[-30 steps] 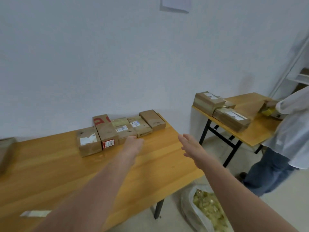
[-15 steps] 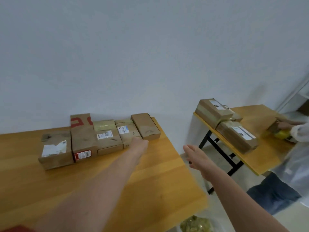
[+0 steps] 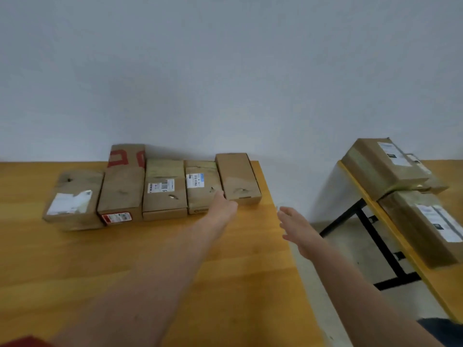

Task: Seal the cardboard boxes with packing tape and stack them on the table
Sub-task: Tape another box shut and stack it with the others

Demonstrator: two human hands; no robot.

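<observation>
Several flat cardboard boxes lie side by side along the wall on the wooden table [image 3: 150,259]. The rightmost box [image 3: 238,176] is plain brown. Beside it sits a box with a blue and white label [image 3: 201,186], then a box with a barcode label [image 3: 164,189], a long box with red print [image 3: 124,181] and a box with a torn white label [image 3: 72,199]. My left hand [image 3: 223,206] reaches to the front edge of the two rightmost boxes and touches them. My right hand [image 3: 297,229] hovers open past the table's right edge, holding nothing.
A second wooden table [image 3: 446,304] with black legs stands to the right across a gap of floor. Two larger taped boxes lie on it, a far box [image 3: 380,166] and a near box [image 3: 421,226]. A white wall runs behind both tables.
My view has moved closer to the row of boxes and turned left. My left hand has reached forward to the rightmost boxes. The other person at the right table is out of view.
</observation>
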